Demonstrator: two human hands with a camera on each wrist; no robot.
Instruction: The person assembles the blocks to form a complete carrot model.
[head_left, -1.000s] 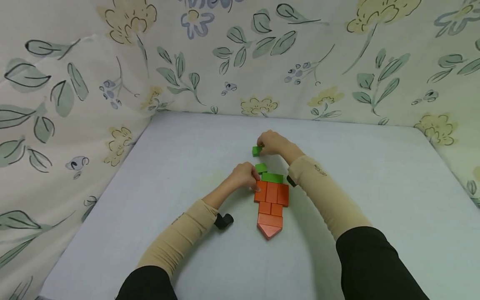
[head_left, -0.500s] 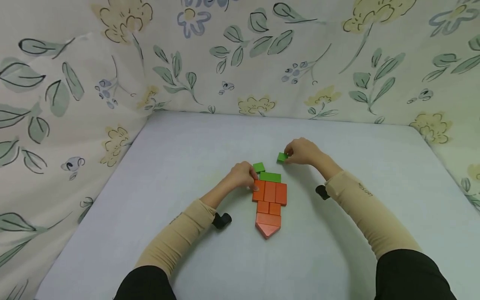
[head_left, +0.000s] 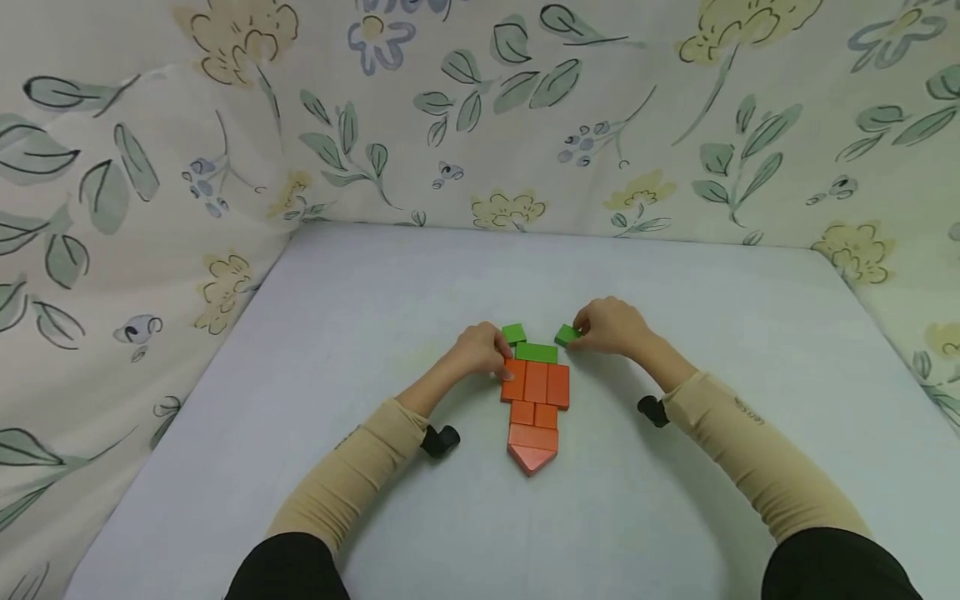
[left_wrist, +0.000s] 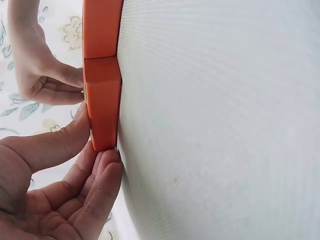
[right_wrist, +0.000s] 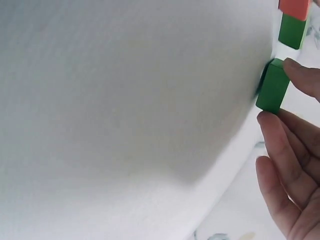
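Orange and green wooden blocks lie flat on a white surface, fitted together in a carrot-like shape. My left hand (head_left: 480, 348) pinches the leftmost of three upright orange blocks (head_left: 513, 382); the left wrist view shows thumb and fingertips against that orange block (left_wrist: 104, 110). A long green block (head_left: 536, 352) caps the orange row, and a small green block (head_left: 513, 333) sits tilted at its upper left. To the upper right, my right hand (head_left: 611, 325) holds another green block (head_left: 567, 335) between thumb and fingers, apart from the long one. In the right wrist view this green block (right_wrist: 274, 87) is close to the surface.
Smaller orange blocks (head_left: 534, 414) and a pointed reddish-orange end piece (head_left: 532, 460) continue the shape toward me. A flower-patterned cloth (head_left: 450, 108) hangs behind and to the left of the white table (head_left: 375, 283). Black wrist cameras (head_left: 440, 442) stick out below both forearms.
My right hand has carried the green block from the upper left across to the right, then nearer to me, beside the long green block's right end. My left hand stays on the orange block.
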